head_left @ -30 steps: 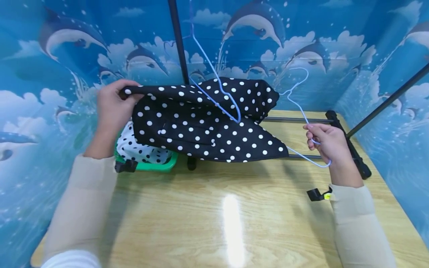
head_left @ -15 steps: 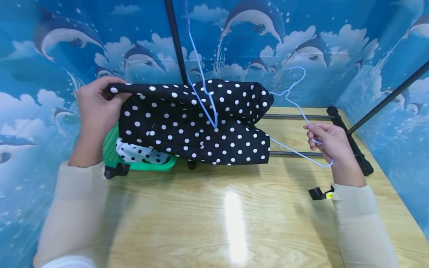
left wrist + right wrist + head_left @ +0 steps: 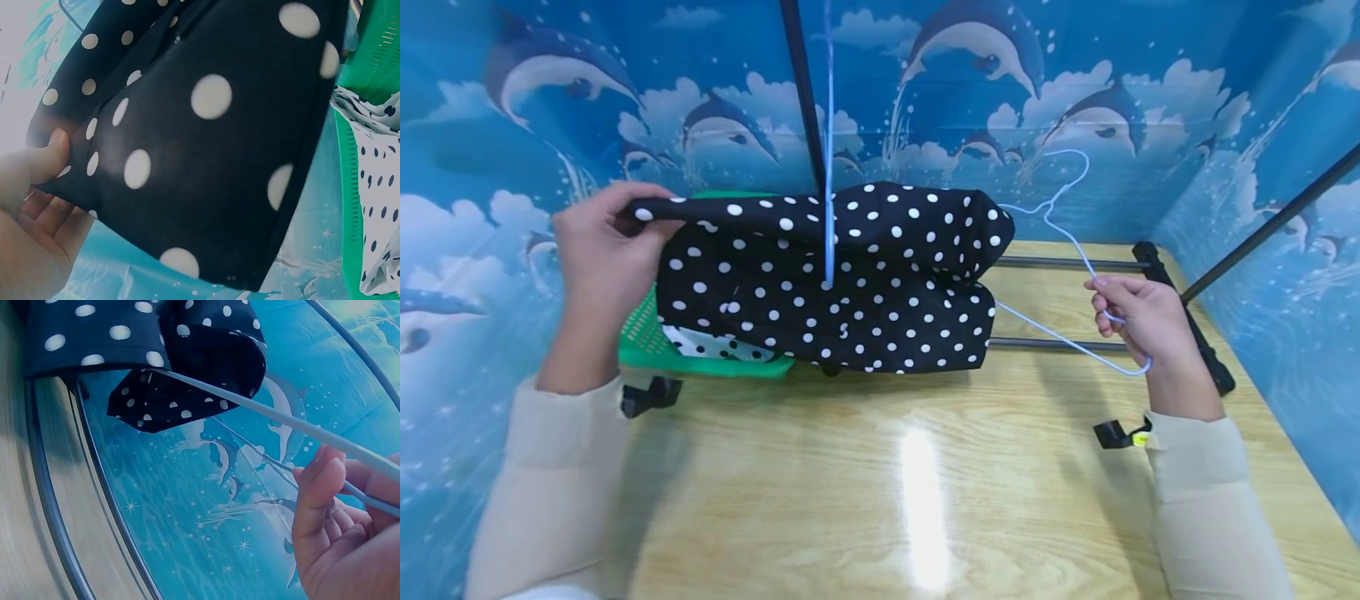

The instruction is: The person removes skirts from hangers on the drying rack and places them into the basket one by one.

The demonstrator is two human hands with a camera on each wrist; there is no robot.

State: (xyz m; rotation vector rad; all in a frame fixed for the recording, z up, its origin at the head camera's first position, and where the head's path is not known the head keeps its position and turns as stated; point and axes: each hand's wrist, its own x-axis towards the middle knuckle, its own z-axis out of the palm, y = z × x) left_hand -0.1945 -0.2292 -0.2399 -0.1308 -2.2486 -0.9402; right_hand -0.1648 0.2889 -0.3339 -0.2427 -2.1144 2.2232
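A black garment with white polka dots (image 3: pixel 820 283) stretches sideways above the table. Its left end is pinched between thumb and fingers of my left hand (image 3: pixel 613 258); the left wrist view shows the thumb (image 3: pixel 55 153) over the cloth. My right hand (image 3: pixel 1142 321) grips one end of a light-blue wire hanger (image 3: pixel 1071 237), whose hook points up and back. The hanger's other end runs into the garment's right opening and is hidden there. In the right wrist view the hanger wire (image 3: pixel 275 415) enters the cloth below its hem.
A second blue hanger (image 3: pixel 829 167) hangs edge-on in front of the garment. Behind stands a black rack with an upright pole (image 3: pixel 805 92) and base bars (image 3: pixel 1067 344). A green basket (image 3: pixel 700 367) holding white cloth with black dots (image 3: pixel 718 343) sits at left.
My left hand has moved left and slightly down, drawing the garment left, so more hanger wire shows at its right. The hanging hanger has swung edge-on. My right hand has barely moved.
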